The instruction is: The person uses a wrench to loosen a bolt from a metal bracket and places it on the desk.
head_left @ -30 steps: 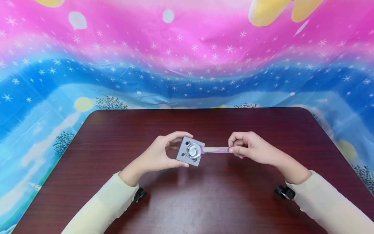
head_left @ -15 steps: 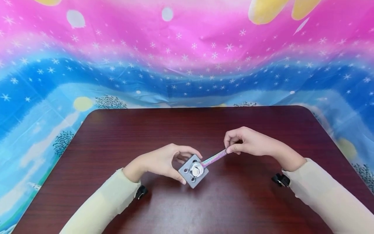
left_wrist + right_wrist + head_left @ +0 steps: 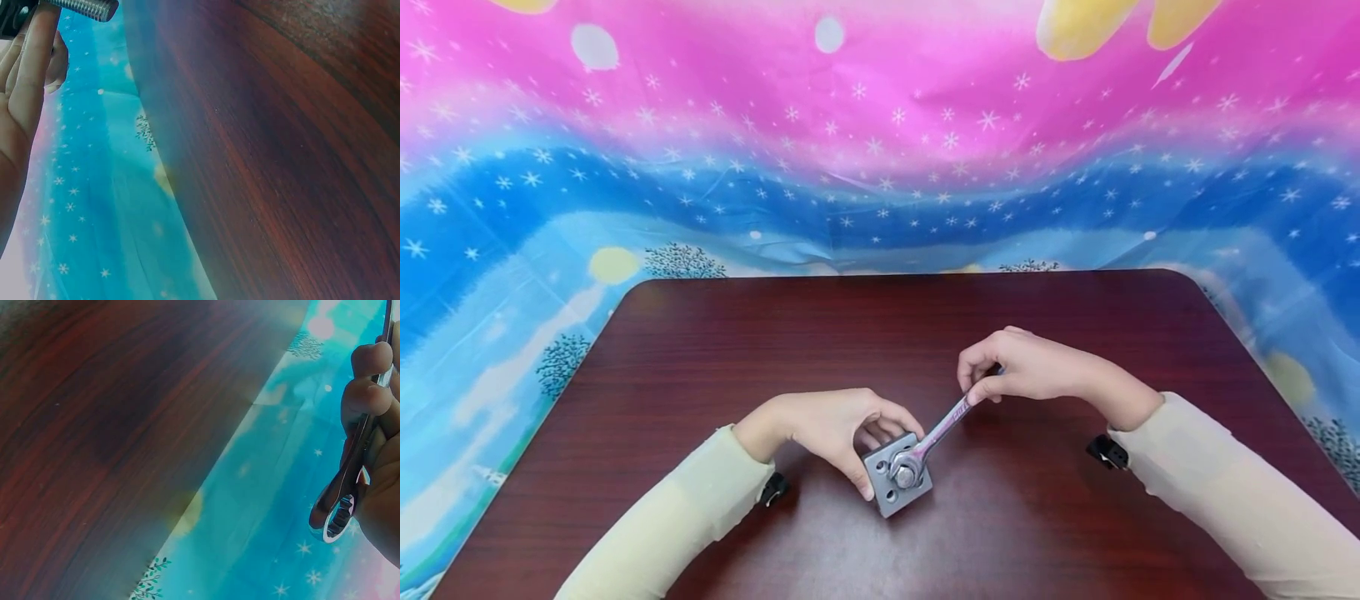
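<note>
A grey square metal block (image 3: 905, 503) with round holes is gripped by my left hand (image 3: 829, 423), thumb on the near side and fingers on the far side. A bolt head (image 3: 906, 476) stands out of its face, and a threaded bolt shank (image 3: 94, 7) shows at the top of the left wrist view. Around the bolt head sits one end of a shiny pinkish wrench (image 3: 942, 431), slanting up to the right. My right hand (image 3: 1033, 367) pinches its far part. The wrench's free ring end (image 3: 340, 515) pokes out past that hand in the right wrist view.
Both hands are above a dark red-brown wooden table (image 3: 775, 333) with rounded far corners. A pink and blue snowflake-patterned cloth (image 3: 880, 150) hangs behind and beside it. Small black devices (image 3: 1107, 451) sit at both cuffs.
My left hand has brought the block nearer to me and turned it. The wrench has swung from level to a slant up to the right, while my right hand has shifted left and slightly away.
</note>
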